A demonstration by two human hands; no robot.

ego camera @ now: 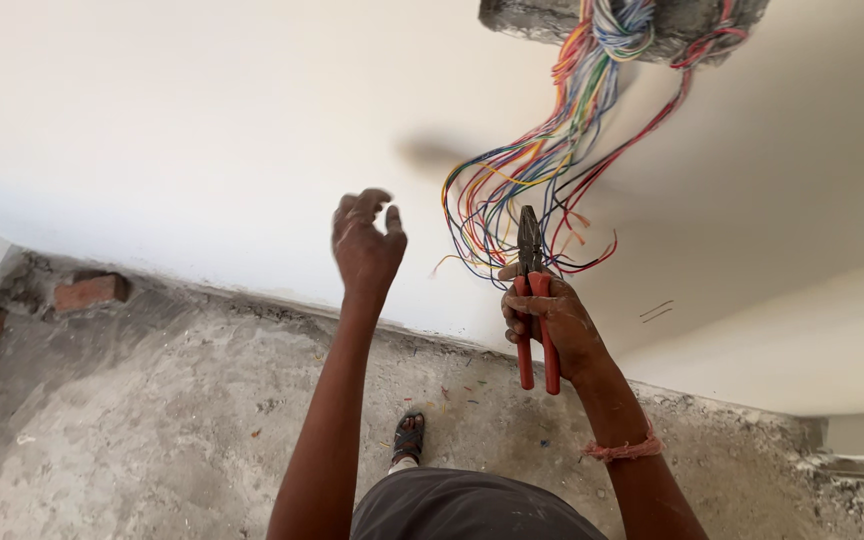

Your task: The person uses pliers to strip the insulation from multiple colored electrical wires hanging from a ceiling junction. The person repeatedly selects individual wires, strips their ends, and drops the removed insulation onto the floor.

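Out left, beyond the raised arm, a brick lies by the wall. Left hand is lifted, empty, fingers loosely curled. Right hand grips red-handled pliers, nose up, touching the wires that hang from the box above.

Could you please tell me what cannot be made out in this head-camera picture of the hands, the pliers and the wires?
- Wall box: cut off by the top edge; its inside is hidden by the wire bundle.
- Pliers: the jaw tips lie among the wires, so whether they grip one is unclear.
- Right hand: its palm is turned away.
- Left hand: its fingers are blurred.
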